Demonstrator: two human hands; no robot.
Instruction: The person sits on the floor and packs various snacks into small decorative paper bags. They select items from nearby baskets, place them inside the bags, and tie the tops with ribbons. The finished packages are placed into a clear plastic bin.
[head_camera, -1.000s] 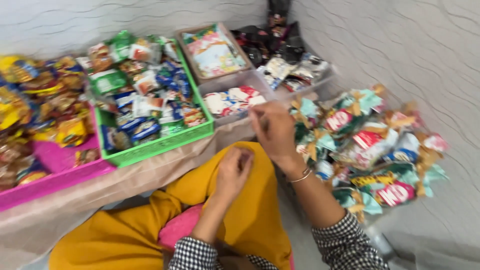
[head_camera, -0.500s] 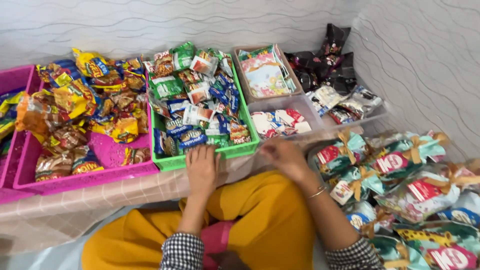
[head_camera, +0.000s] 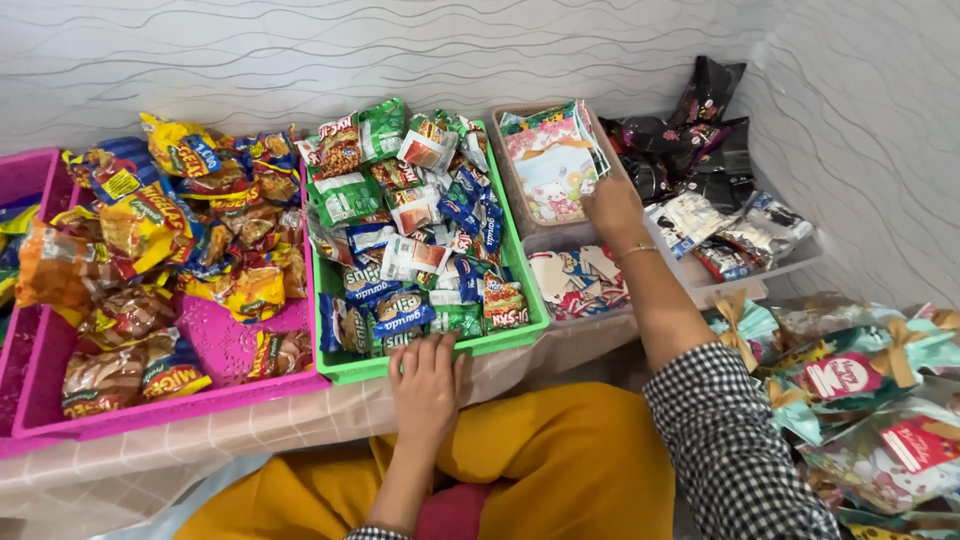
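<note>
Now reaching much farther forward with the right hand (head_camera: 612, 205) than a second ago: then low and close to the body, beside the gift bags (head_camera: 850, 380); half a second ago near the front edge of the table; at this moment stretched out to the printed bags (head_camera: 553, 165) standing in the beige tray (head_camera: 512, 190). So, no more busy with the gift bags, but arrived at the stack of flat bags.

Also moved with the left hand (head_camera: 425, 385): before on the lap, now laid on the front rim of the green basket (head_camera: 520, 335). Fingers (head_camera: 415, 350) spread and flat, gripping nothing, tips just touching the snack packets (head_camera: 400, 310) at the front.

About the right fingers: bent downward over the right edge of the printed bags, touching them or almost. Impossible to tell if already pinching one bag, because hidden behind the back of the hand. Stack leaning a little, its pink front side turned to the camera, directly left of the fingertips.

Around: clear tray (head_camera: 560, 318) with small packets just under the right wrist, dark packets (head_camera: 700, 130) behind at the wall, pink basket (head_camera: 230, 350) full of yellow and orange packs far left, well apart from both hands.
</note>
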